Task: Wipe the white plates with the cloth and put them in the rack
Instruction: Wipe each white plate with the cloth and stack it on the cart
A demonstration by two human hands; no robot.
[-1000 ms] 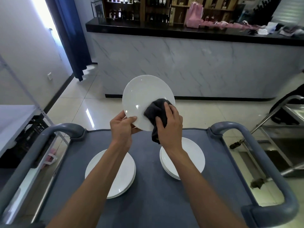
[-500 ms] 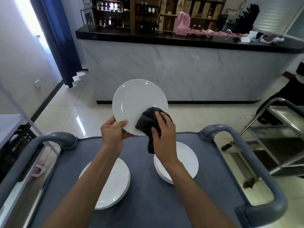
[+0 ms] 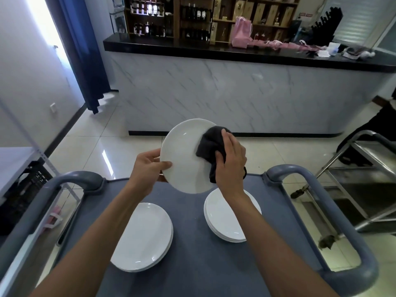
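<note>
Nearest the viewer, two bare forearms reach forward over a grey-blue cart top (image 3: 192, 264) framed by rounded grey handles (image 3: 351, 228) at 3 and 9 o'clock. On the cart, at about 7 o'clock, lies the left stack of white plates (image 3: 143, 236); at about 5 o'clock lies the right stack of white plates (image 3: 225, 221), partly hidden by the right forearm.

Just beyond the stacks, above the cart's far edge, the left hand (image 3: 147, 170) grips the held plate (image 3: 182, 155) at its 9 o'clock rim, thumb on the front face and fingers curled behind. The plate stands tilted, its face turned toward the viewer. The right hand (image 3: 231, 159) is clenched round a dark cloth (image 3: 211, 144) and presses it against the plate's face near the 2 o'clock rim; a tail of cloth hangs below the palm.

Farther off, at 3 o'clock, a metal trolley (image 3: 364, 168) stands on the pale tiled floor (image 3: 85, 146). Beyond, at 12 o'clock, runs a marble-fronted bar (image 3: 235, 97) under a black tabletop (image 3: 192, 48) carrying a pink bag (image 3: 242, 33). Behind it are wooden shelves of bottles (image 3: 192, 16), and a blue curtain (image 3: 85, 50) hangs at 11 o'clock.
</note>
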